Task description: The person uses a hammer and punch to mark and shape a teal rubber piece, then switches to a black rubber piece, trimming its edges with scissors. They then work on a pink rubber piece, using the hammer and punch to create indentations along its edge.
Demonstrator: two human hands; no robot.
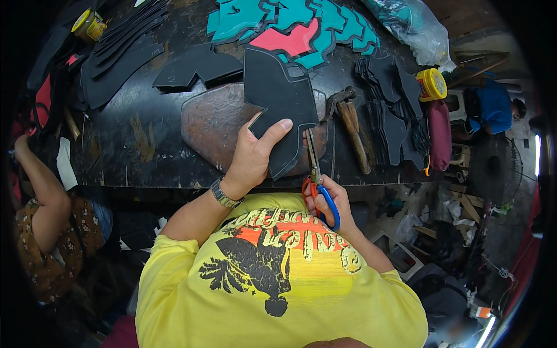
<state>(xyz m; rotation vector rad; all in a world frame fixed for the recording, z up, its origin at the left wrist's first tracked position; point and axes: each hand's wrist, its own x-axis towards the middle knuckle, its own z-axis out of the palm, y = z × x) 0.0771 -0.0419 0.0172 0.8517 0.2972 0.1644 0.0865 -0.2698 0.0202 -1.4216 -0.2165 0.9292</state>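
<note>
My left hand grips a black cut-out sheet piece near its lower end, thumb on top and fingers beneath. The piece is held up over a brown stone-like slab at the table's front. In my right hand are scissors with red and blue handles, fingers wrapped through the loops. Their blades point away from me and meet the right edge of the black piece. Whether the blades are parted is hard to make out.
A hammer lies right of the slab. Black piece stacks and yellow-lidded jars stand beyond it. Teal pieces and a pink piece lie at the back. Another person's arm is at the left.
</note>
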